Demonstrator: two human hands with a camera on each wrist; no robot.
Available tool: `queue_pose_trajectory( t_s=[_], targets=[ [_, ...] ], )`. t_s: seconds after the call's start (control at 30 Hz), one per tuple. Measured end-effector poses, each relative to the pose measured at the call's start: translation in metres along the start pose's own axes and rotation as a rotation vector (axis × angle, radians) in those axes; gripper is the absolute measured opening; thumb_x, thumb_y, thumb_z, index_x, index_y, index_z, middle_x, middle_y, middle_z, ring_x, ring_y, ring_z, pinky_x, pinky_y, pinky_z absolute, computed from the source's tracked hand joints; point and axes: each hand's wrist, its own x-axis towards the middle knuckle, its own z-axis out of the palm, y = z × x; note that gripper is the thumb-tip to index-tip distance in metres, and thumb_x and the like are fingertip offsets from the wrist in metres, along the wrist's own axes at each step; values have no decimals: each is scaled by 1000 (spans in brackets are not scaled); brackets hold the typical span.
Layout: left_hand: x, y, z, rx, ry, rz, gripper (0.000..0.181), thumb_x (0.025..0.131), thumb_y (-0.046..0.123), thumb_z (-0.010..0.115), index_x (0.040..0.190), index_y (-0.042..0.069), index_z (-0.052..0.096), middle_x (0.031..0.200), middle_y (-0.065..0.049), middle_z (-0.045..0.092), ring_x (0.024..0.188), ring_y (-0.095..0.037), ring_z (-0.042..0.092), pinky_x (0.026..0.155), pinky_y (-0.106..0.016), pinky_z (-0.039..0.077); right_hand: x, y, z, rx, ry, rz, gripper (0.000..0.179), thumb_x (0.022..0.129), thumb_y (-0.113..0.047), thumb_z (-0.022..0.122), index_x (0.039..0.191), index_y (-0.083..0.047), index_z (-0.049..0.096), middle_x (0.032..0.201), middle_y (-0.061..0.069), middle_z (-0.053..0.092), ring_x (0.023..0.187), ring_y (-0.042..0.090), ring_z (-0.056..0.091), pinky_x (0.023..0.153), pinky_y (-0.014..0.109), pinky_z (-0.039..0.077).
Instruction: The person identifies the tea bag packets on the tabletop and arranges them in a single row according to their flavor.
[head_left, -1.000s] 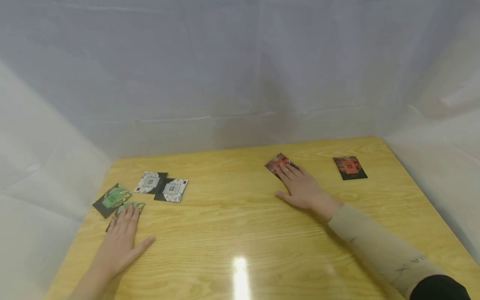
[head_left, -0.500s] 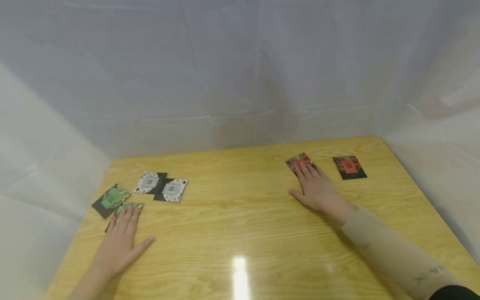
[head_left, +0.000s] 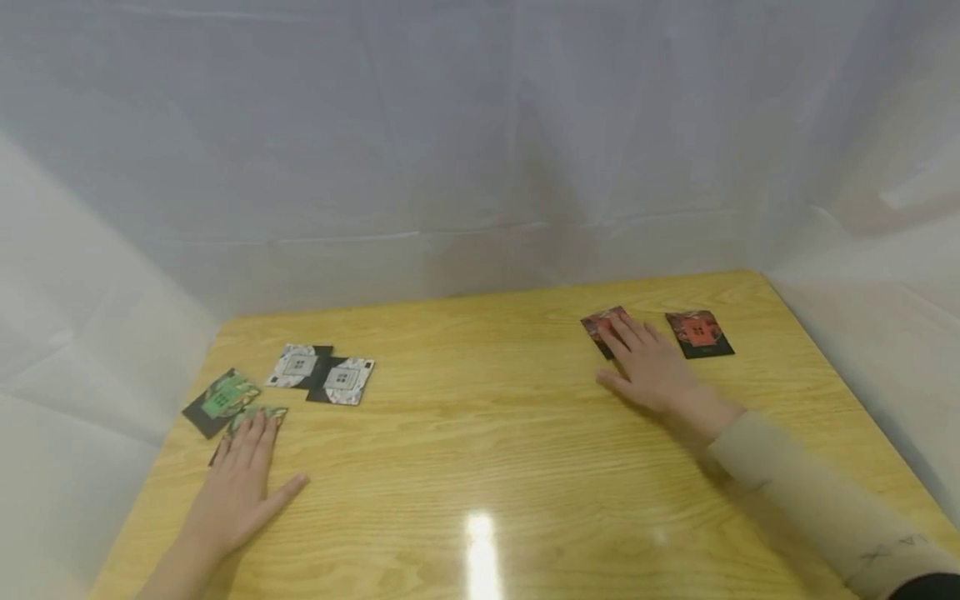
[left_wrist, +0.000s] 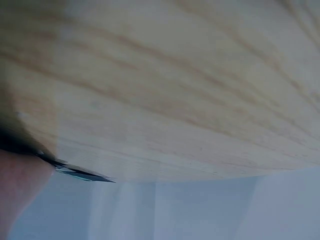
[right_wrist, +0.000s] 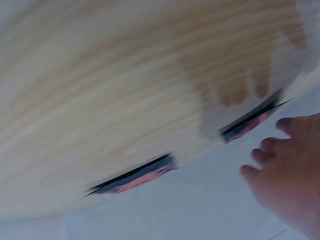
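My left hand [head_left: 236, 500] lies flat with fingers spread over a flat green-and-black packet [head_left: 270, 412], covering most of it. In the left wrist view part of that hand [left_wrist: 20, 185] shows beside the thin edge of a packet [left_wrist: 82, 174]. My right hand [head_left: 648, 367] reaches over the near side of a red-and-black packet [head_left: 598, 323], fingers extended. The right wrist view shows that hand [right_wrist: 287, 175] with its fingertips raised off the tabletop, close to a packet [right_wrist: 252, 120]. A second red-and-black packet [head_left: 700, 333] lies just right of the right hand.
Another green packet [head_left: 222, 402] lies beyond the left fingers, meeting the covered one. Two white-and-black packets [head_left: 300, 365] overlap at their dark ends farther back. The wooden table [head_left: 480, 433] is bounded by white sheeting [head_left: 465, 167] behind and at both sides.
The right hand has slid one red packet rightward, nearer the other red one, and its fingers have now shifted right on it. The left hand and other packets stay in place.
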Motion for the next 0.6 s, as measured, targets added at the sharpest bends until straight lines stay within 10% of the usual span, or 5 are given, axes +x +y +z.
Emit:
queue_pose_trajectory(
  t_s=[0.6],
  targets=[
    [1, 1, -1, -2, -1, -9, 100, 105, 55, 57, 167, -7, 11, 171, -39, 14, 159, -60, 13, 132, -66, -3, 4, 33, 4, 66, -13, -223, 75, 111, -47, 52, 169, -7, 26, 177, 24, 17, 163, 47, 21, 131, 64, 23]
  ],
)
